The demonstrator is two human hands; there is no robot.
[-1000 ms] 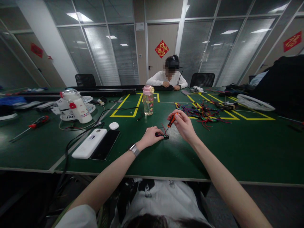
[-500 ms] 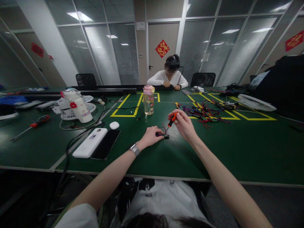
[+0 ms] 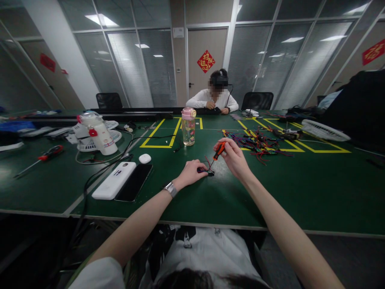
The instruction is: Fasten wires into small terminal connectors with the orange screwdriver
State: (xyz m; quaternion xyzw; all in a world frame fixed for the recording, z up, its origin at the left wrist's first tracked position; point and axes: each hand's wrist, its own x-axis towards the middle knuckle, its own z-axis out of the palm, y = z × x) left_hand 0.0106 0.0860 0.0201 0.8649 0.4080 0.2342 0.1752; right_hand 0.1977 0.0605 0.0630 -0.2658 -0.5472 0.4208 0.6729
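My left hand (image 3: 190, 171) pinches the small black wired part (image 3: 207, 172) flat against the green counter (image 3: 270, 192); it seems light and fragile. Just beyond, my right hand (image 3: 234, 158) grips the slim orange-handled screwdriver (image 3: 218, 151), tip down.

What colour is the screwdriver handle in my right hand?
Orange and black, in the head view: screwdriver, right hand.

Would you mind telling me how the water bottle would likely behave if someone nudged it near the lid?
The bottle stands tall and narrow, so it would probably tip. It looks clear and only part full, so likely light.
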